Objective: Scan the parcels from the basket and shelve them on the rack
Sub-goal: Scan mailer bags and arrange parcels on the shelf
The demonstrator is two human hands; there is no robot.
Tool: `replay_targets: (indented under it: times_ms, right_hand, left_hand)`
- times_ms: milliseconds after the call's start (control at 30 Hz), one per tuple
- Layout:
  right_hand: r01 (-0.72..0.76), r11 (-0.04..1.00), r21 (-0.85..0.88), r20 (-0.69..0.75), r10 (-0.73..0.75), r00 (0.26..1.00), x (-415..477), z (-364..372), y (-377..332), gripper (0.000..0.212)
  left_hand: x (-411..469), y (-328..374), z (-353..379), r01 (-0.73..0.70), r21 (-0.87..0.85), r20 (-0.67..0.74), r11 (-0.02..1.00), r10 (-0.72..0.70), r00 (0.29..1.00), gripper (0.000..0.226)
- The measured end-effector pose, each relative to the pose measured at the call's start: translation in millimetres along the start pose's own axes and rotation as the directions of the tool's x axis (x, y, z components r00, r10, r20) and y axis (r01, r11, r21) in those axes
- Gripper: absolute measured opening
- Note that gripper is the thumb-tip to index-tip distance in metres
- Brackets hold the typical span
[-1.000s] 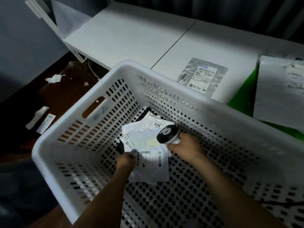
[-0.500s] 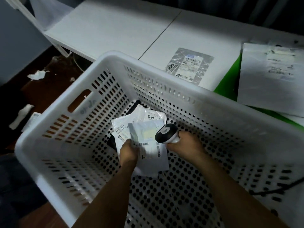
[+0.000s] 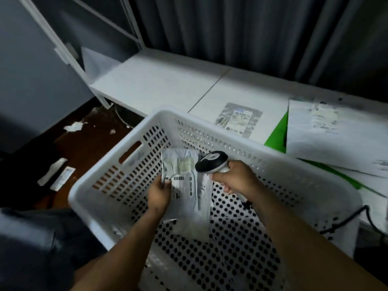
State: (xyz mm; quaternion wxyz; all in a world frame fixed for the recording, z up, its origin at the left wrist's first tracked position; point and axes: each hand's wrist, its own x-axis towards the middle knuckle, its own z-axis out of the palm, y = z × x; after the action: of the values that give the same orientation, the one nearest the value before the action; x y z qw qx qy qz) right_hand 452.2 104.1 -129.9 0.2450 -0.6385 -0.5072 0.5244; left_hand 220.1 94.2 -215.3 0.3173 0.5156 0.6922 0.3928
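The left hand [image 3: 159,193] reaches in over the near left rim of the basket [image 3: 168,117], forearm slanting up and right. It pinches the left edge of a white parcel [image 3: 189,185], held label-up above the basket's perforated floor, toward the far left corner. The right hand [image 3: 235,179] enters from the near right, fingers curled round the handle of a scanner [image 3: 211,161] whose dark head sits over the parcel's upper right corner. Beyond the far rim, the rack shelf [image 3: 157,85] carries a clear-bagged parcel [image 3: 239,119] at its front edge and a large white parcel [image 3: 336,131] at its right end. Open white surface spreads across its left half.
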Motion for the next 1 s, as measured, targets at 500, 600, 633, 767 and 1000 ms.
replay_targets:
  times_ms: [500, 600, 633, 767, 1000]
  right_hand:
    - [0.107, 0.992, -0.071, -0.162, -0.117, 0.980, -150.6, -68.2, -94.1, 0.017]
    - [0.095, 0.995, 0.023, -0.219, -0.087, 0.972, -163.9, -71.2, -87.2, 0.019]
    - [0.085, 0.994, 0.074, -0.233, -0.066, 0.970, -164.6, -69.4, -84.7, 0.019]
    - [0.089, 0.974, 0.210, -0.220, -0.041, 0.975, -165.3, -62.3, -84.3, 0.017]
    - [0.133, 0.953, 0.271, -0.257, -0.062, 0.964, -173.3, -73.0, -88.9, 0.020]
  left_hand:
    - [-25.8, 128.5, -87.6, -0.282, 0.031, 0.024, 0.959, 0.281, 0.959, 0.044]
    - [-27.4, 136.8, -82.8, -0.243, -0.045, 0.016, 0.969, 0.243, 0.970, 0.029]
    - [-27.5, 139.7, -79.8, -0.238, -0.071, 0.000, 0.969, 0.238, 0.971, 0.023]
    - [-27.1, 154.0, -63.7, -0.188, -0.192, -0.032, 0.963, 0.186, 0.982, 0.014]
    - [-25.3, 169.0, -43.6, -0.141, -0.257, -0.035, 0.956, 0.137, 0.990, 0.015]
